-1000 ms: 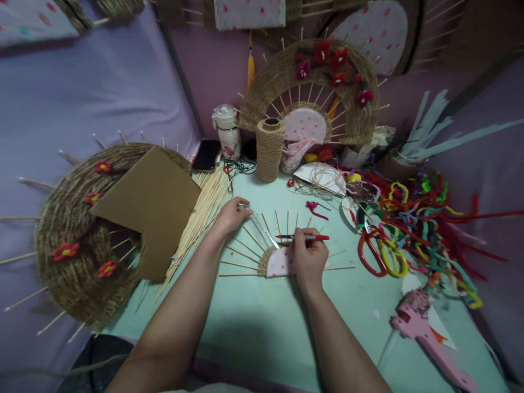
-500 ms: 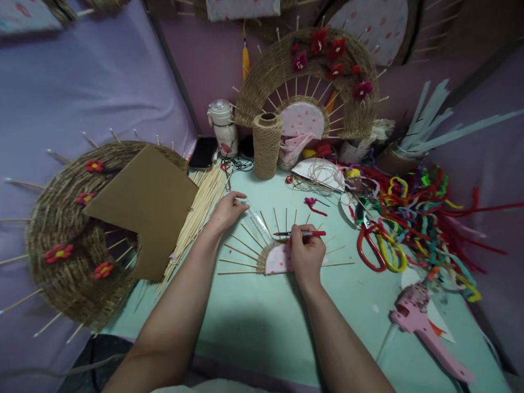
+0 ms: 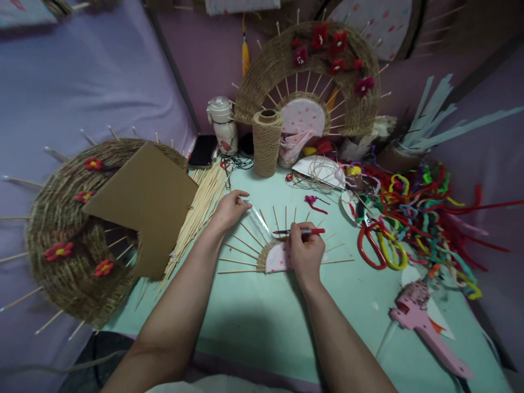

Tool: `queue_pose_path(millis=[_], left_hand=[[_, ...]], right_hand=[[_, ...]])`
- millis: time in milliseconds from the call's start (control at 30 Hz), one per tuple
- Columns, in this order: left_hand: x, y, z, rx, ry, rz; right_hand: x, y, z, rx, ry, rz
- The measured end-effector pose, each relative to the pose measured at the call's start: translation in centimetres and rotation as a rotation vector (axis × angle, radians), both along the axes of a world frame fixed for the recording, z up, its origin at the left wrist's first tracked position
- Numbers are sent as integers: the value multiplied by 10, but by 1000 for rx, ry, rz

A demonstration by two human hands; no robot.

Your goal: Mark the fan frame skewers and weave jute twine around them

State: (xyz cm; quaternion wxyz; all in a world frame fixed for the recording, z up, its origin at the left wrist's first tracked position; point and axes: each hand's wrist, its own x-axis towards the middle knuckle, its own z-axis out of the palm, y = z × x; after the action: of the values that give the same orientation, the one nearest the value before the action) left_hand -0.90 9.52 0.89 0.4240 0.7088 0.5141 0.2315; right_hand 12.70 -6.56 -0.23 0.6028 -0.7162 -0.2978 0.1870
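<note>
A small half-round fan piece, pink dotted with a twine rim and thin wooden sticks fanning out, lies on the mint-green table. My right hand rests on it, closed around a red pen whose tip points left. My left hand presses its fingers on the far end of a clear plastic ruler laid slantwise across the sticks.
A bundle of bamboo skewers and a brown cardboard piece over a woven twine fan lie left. A twine spool, bottle and phone stand behind. Scissors, pipe cleaners and a pink glue gun lie right.
The view has shifted slightly; both hands stay in place on the ruler and pen, with the pen edging a little up and left.
</note>
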Motion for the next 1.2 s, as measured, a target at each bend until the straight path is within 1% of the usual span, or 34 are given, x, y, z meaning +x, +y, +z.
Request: queue_pose_path(millis=[167, 367, 567, 700, 900, 1033, 1200], left_hand=[[2, -3, -1, 20, 40, -18], [-5, -2, -7, 19, 119, 1], [-8, -1, -11, 33, 166, 5], [-7, -1, -10, 39, 198, 2], [-7, -2, -7, 27, 243, -10], [-8, -2, -7, -1, 257, -7], [-9, -2, -7, 11, 276, -12]], right_hand=[[-1, 1, -1, -13, -24, -3], [-1, 1, -5, -6, -38, 6], [-2, -3, 1, 29, -106, 11], [-4, -6, 4, 17, -153, 26], [-5, -4, 0, -54, -138, 51], [-5, -3, -1, -55, -126, 48], [-5, -3, -2, -56, -117, 51]])
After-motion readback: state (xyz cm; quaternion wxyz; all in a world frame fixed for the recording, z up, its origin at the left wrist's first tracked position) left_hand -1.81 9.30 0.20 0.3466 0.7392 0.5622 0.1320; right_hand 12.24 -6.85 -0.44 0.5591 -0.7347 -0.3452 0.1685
